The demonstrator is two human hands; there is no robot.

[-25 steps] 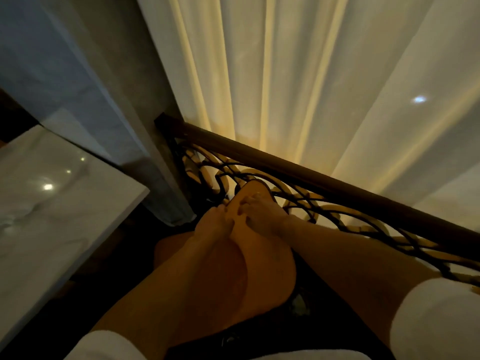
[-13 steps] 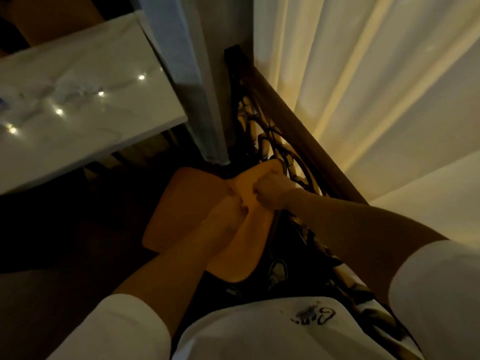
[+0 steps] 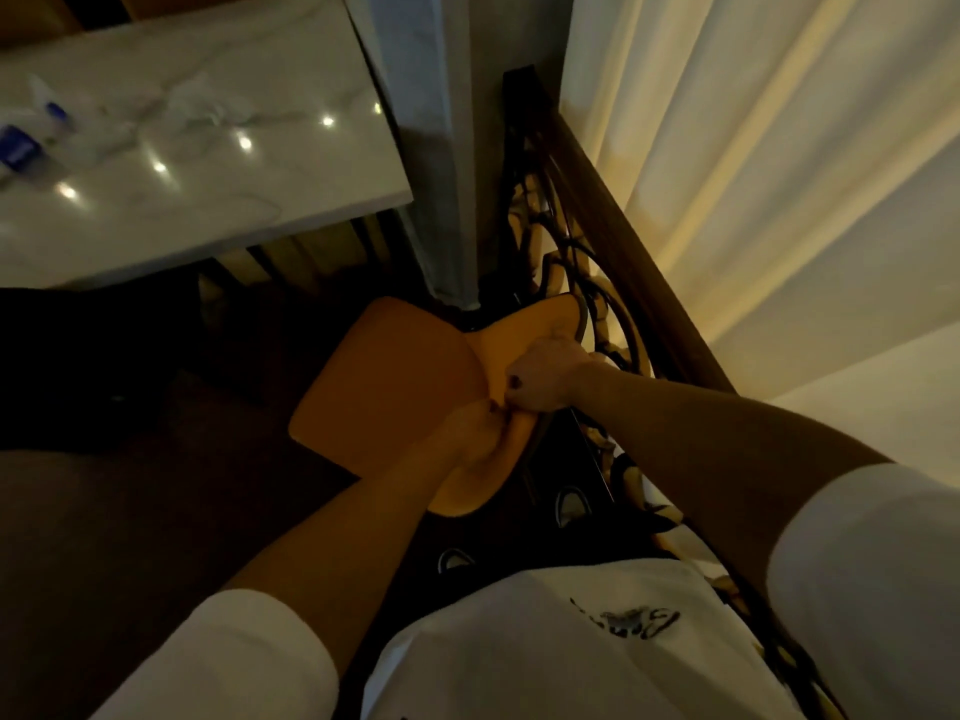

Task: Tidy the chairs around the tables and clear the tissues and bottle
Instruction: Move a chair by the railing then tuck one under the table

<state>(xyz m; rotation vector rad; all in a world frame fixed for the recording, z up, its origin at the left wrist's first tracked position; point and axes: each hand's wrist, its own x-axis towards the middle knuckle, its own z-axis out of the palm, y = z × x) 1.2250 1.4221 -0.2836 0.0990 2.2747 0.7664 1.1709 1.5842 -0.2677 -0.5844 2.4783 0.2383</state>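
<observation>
An orange chair [image 3: 384, 392] stands below me, its seat pointing toward the white marble table [image 3: 218, 200]. Both hands grip the top of its curved backrest: my left hand [image 3: 475, 433] lower on the edge, my right hand [image 3: 545, 376] just above it, the two touching. On the table's far left lie a clear bottle with a blue label [image 3: 21, 148] and crumpled white tissues [image 3: 197, 103], both blurred.
A dark wooden handrail with black scrolled ironwork [image 3: 613, 252] runs right behind the chair's back. Cream curtains [image 3: 753, 148] hang beyond it. A grey pillar [image 3: 441, 148] stands between table and railing. The dark floor [image 3: 156, 511] lies to the left.
The view has swung left and down, bringing the table, bottle and tissues into sight. Both hands have stayed clasped on the chair's backrest, and the seat now shows fully.
</observation>
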